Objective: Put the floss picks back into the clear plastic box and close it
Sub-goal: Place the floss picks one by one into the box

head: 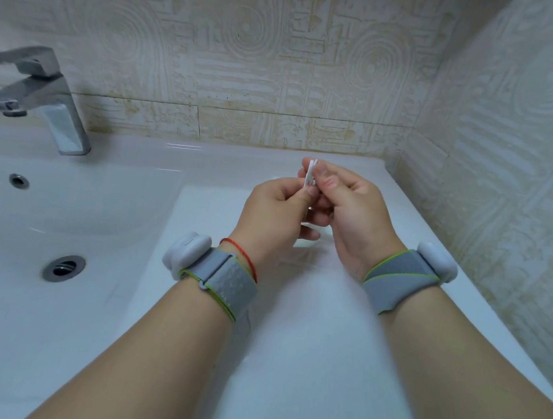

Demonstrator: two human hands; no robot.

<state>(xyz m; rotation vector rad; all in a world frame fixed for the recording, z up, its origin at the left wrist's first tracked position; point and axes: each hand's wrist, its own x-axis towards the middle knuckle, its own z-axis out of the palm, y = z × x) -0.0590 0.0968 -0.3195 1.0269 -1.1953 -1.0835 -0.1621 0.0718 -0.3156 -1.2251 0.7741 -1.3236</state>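
Reaching forward side by side over the white worktop [305, 333], wrists strapped in grey. Meeting above it, left hand [275, 209] and right hand [350, 214], fingers curled, pinching a small upright bunch of white floss picks [310, 175] between them, short of the tiled wall [284, 72].

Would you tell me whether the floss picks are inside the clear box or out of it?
Out: the left hand and right hand pinch the white floss picks between them, raised above the counter.
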